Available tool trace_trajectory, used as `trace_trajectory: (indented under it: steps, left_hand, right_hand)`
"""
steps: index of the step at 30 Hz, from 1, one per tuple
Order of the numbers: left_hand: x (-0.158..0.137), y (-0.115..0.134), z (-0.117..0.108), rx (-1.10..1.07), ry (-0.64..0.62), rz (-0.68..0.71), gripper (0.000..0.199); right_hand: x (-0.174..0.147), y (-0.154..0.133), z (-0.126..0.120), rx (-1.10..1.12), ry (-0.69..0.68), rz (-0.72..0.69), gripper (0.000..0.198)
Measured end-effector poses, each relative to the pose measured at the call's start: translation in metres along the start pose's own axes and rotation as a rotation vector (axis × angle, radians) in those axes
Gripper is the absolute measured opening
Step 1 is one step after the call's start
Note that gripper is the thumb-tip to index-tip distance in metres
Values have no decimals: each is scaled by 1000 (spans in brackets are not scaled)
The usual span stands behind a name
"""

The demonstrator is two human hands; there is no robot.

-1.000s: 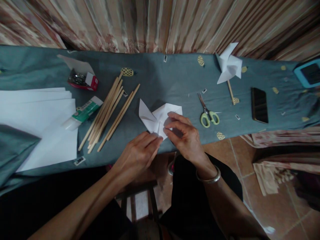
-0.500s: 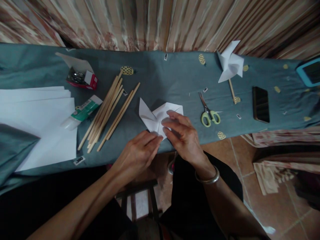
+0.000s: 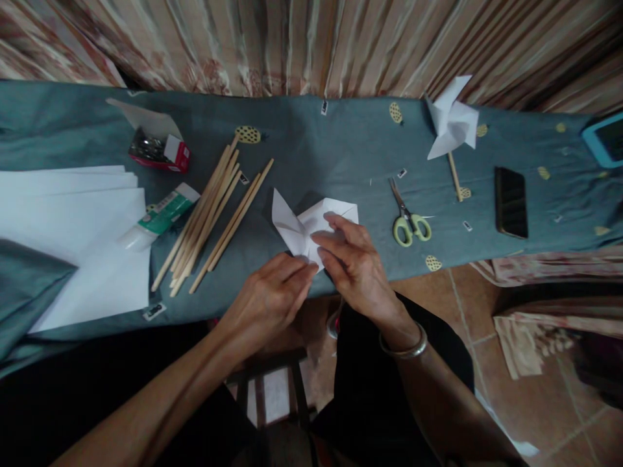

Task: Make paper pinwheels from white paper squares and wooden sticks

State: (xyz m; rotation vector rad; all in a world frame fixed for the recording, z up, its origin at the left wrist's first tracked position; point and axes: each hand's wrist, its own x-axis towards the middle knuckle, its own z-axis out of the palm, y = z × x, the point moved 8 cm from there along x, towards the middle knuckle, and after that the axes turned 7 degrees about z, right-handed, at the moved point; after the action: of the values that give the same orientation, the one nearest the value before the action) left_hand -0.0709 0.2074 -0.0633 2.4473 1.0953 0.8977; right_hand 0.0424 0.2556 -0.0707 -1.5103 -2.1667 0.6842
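Note:
A white sheet of paper folded partway into a pinwheel (image 3: 315,217) lies at the table's near edge, one pointed blade standing up on its left. My left hand (image 3: 272,285) is closed, its thumb and fingertips pinching the paper's lower edge. From the right, my right hand (image 3: 357,266) holds the paper near its centre with bent fingers and thumb; part of the sheet is hidden beneath them. Scissors (image 3: 411,227) with green handles lie to the right of that hand. A white pinwheel on a wooden stick (image 3: 452,123) rests farther back on the right.
Left of my hands are several wooden sticks (image 3: 199,220), a green-and-white glue tube (image 3: 163,214), white paper sheets (image 3: 107,259) and an opened red box (image 3: 160,152) with small metal pieces. A black phone (image 3: 511,202) and a blue-edged device (image 3: 603,139) lie right. Curtains hang behind.
The fingertips of my right hand have shifted slightly left over the paper. My left hand keeps its pinch in the same place. The view has moved very slightly.

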Motion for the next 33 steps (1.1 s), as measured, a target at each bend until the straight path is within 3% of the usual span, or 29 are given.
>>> trace_trajectory:
  steps: [8,16,22,28,33]
  left_hand:
    - [4,1,-3,2,19,1,19]
    - [0,-1,1,11,-32,-77,19]
    - [2,1,1,39,-17,-31,18]
    - [1,-1,4,74,-25,-18,18]
    - [1,-1,4,74,-26,-15,19]
  right_hand:
    - [-6,-3,6,-46,-33,-24,43]
    - [-14,-9,16,-91,49,-66,38]
    - [-16,-10,21,-146,92,-110,36]
    - [-10,-10,10,-132,52,-83,36]
    - [7,5,-15,-88,93,2,53]
